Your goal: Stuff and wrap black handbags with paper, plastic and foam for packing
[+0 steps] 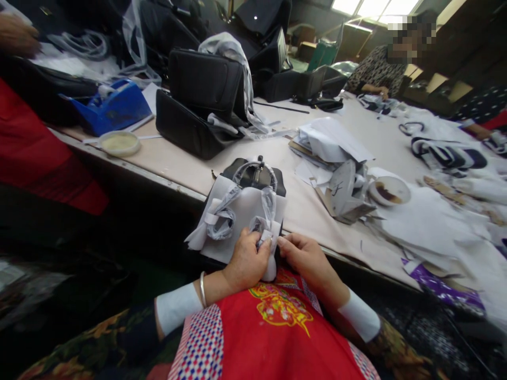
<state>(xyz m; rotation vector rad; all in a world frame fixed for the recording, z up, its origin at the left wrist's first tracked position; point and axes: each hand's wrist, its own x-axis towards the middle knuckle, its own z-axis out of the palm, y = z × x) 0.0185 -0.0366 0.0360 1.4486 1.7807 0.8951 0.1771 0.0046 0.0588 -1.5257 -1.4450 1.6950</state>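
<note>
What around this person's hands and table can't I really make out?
All in the head view:
Black bag: mostly covered by the white sheet.
Wrapped coil: partly hidden by the left hand.
Right hand: anything between its fingertips is too small to tell.
Co-worker's hand: cut off by the left edge.
White bowl: brown contents too blurred to identify.

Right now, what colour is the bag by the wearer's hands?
The bag is black; head view shows it best.

Daylight glares white through the far window (pixel 380 7), paling the surface (pixel 380 140); underneath sits deep shadow, and the edges look soft.
</note>
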